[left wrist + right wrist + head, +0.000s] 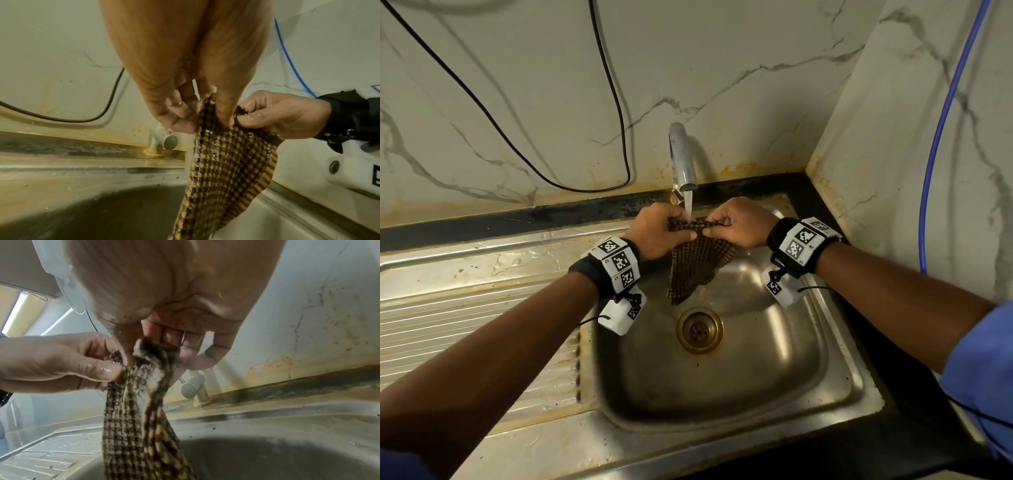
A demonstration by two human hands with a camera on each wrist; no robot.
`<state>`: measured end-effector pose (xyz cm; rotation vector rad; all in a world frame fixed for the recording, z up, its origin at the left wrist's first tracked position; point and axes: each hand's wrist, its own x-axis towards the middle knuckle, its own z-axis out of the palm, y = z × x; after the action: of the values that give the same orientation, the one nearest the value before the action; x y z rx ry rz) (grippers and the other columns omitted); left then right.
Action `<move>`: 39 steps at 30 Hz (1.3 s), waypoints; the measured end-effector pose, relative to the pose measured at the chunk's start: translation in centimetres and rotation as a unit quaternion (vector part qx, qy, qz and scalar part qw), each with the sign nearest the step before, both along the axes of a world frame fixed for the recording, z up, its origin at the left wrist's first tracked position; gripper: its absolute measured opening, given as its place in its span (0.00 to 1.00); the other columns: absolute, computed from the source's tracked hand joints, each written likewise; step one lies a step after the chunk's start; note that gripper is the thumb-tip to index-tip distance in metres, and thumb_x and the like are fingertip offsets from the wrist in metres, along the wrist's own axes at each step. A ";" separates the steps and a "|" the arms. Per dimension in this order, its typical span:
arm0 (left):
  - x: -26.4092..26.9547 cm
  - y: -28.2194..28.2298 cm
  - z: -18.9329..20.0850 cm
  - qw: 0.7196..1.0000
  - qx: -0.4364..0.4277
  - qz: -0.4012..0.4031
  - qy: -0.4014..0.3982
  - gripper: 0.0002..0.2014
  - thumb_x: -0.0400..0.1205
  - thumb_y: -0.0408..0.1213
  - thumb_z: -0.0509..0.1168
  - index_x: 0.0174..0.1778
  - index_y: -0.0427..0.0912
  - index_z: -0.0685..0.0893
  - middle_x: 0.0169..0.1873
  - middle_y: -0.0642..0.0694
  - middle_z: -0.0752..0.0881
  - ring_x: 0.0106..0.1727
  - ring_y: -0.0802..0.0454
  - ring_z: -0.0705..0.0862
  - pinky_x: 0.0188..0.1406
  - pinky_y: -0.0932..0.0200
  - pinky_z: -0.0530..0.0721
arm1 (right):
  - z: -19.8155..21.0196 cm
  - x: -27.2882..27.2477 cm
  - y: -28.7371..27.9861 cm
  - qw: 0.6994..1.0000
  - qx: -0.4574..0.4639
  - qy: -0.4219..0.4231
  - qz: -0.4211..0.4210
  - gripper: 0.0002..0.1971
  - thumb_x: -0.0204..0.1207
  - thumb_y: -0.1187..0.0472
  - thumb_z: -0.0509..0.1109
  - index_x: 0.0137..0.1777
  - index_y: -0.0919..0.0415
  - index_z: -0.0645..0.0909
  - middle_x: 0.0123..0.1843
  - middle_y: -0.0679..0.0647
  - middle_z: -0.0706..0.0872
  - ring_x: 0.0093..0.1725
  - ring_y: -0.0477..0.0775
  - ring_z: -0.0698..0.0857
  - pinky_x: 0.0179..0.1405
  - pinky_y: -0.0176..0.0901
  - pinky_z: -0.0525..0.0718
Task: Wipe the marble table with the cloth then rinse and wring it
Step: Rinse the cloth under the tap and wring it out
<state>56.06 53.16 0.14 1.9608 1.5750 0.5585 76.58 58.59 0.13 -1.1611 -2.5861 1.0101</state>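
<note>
While water ran from the tap [683,161] above the steel sink [835,373], we held the checked brown cloth [697,265] over the basin, well above the drain [699,329]. Our left hand [654,231] had its grip pinched on the cloth's top edge to the left of the stream, thumb in front and fingers [180,112] curled behind. Our right hand [741,222] pinched the same bunched edge just to the right, so the wet cloth hung between both grips in a point toward the drain, with a blue hose [941,137] against the marble wall [756,44] at far right.
</note>
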 end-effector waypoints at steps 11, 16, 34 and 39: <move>1.2 0.3 0.1 0.998 0.034 0.013 -0.044 0.07 0.80 0.38 0.69 0.51 0.49 0.90 0.44 0.51 0.89 0.45 0.54 0.85 0.48 0.60 0.81 | 0.4 -0.1 0.9 0.999 0.041 -0.014 -0.006 0.05 0.72 0.67 0.73 0.46 0.59 0.85 0.45 0.53 0.86 0.47 0.53 0.85 0.53 0.51 0.83; 1.2 0.5 -0.1 0.997 0.047 0.033 -0.045 0.05 0.78 0.39 0.71 0.47 0.46 0.90 0.42 0.49 0.89 0.44 0.53 0.85 0.48 0.56 0.83 | -0.9 -1.1 0.4 1.000 0.017 0.018 -0.012 0.11 0.72 0.56 0.78 0.47 0.48 0.77 0.39 0.42 0.82 0.39 0.44 0.82 0.44 0.45 0.80; -0.3 -0.7 -2.9 0.997 -0.053 0.002 -0.049 0.07 0.82 0.39 0.67 0.51 0.42 0.86 0.44 0.49 0.89 0.46 0.54 0.87 0.52 0.49 0.86 | 2.2 -0.6 0.2 0.964 -0.148 0.184 -0.121 0.11 0.77 0.60 0.70 0.36 0.63 0.87 0.39 0.57 0.86 0.45 0.58 0.85 0.56 0.51 0.78; -0.1 -0.3 -3.0 0.999 -0.045 0.002 -0.027 0.06 0.83 0.41 0.65 0.51 0.45 0.84 0.45 0.48 0.87 0.48 0.51 0.86 0.52 0.47 0.85 | 1.2 0.9 1.5 0.960 -0.143 0.188 -0.153 0.13 0.77 0.66 0.66 0.32 0.67 0.84 0.34 0.55 0.85 0.42 0.57 0.83 0.53 0.53 0.78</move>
<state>55.92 52.86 -2.88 1.8624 1.5448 0.5285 77.47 60.09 1.30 -1.2355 -1.9463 1.3992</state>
